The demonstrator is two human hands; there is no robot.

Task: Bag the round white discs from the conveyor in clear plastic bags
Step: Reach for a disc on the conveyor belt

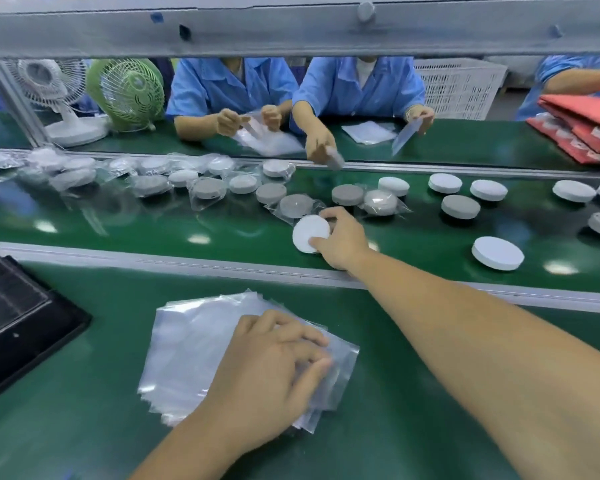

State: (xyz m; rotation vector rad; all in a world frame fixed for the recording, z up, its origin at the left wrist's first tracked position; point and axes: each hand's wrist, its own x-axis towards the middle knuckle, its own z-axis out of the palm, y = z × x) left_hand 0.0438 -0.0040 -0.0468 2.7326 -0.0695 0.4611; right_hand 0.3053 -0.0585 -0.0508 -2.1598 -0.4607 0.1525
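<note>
Right grip (340,237) pinches disc (309,233) — bagged discs (298,205) just behind.

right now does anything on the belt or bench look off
Nothing looks spilled or damaged. The loose discs lie mixed: some white side up, some grey, like this grey disc. The bag stack under the left hand is fanned unevenly. The right hand grips a white disc tilted off the conveyor.

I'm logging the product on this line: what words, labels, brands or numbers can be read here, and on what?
No text can be read.
The disc in the right hand: plain white face.
The clear bags under the left hand: no print visible.
Blue marks on the grey beam: too blurred to tell.
</note>
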